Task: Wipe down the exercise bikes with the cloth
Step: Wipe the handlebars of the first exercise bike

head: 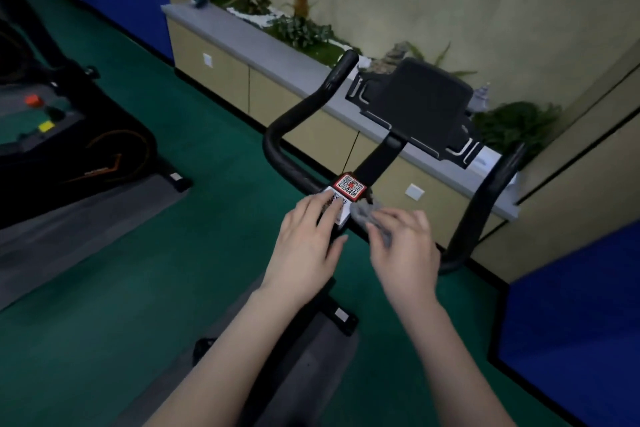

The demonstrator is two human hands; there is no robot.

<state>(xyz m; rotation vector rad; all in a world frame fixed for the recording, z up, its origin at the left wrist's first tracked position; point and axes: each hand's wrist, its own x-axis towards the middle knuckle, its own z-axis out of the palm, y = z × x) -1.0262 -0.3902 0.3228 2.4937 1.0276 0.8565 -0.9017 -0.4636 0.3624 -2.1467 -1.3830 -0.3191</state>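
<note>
Head view: both hands over the middle of the near bike's handlebar (349, 215).
Cloth (372, 218): small grey wad on the bar's centre, just beside the QR label (350, 186).
Right hand (403, 246): nearer; curled fingers pinch the cloth, which lies at its 11 o'clock.
Left hand (308, 239): fingers straight, resting flat on the label, holding nothing.
Bar axis: runs from 10 to 4 o'clock.
Unwiped reach: likely the right bar end (485, 198), at 2 o'clock from the cloth.
</note>
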